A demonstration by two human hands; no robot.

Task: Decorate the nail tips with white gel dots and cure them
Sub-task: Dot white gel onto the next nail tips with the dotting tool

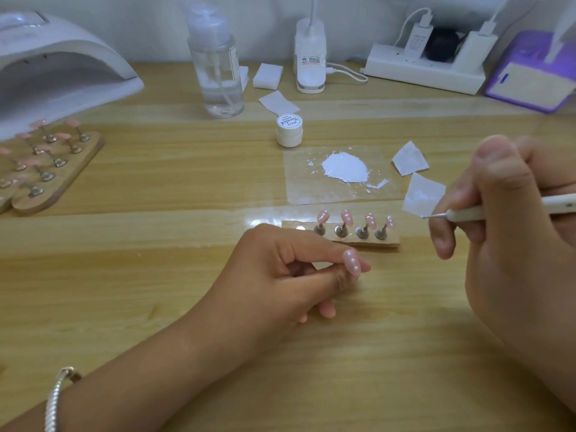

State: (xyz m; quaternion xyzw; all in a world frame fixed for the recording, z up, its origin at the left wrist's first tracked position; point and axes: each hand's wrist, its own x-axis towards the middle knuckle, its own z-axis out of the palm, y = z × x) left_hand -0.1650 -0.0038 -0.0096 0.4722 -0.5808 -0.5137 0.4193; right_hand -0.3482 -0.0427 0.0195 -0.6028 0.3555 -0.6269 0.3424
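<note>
Now fingers of the left hand (274, 269) pinch a dotted nail tip (352, 262) before the wooden holder (388, 240). Fingers of the right hand (514, 244) grip the dotting tool (467, 214) beside it. Behind it sit a lidded gel jar (289, 131) and pooled white gel (344, 166).

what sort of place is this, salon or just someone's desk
Likely a nail-art work desk; salon or home, I cannot tell. Signs: a curing lamp at the back left, pink nail tips on a wooden holder, and white gel on a clear sheet, with a dotting tool in the right hand.
</note>
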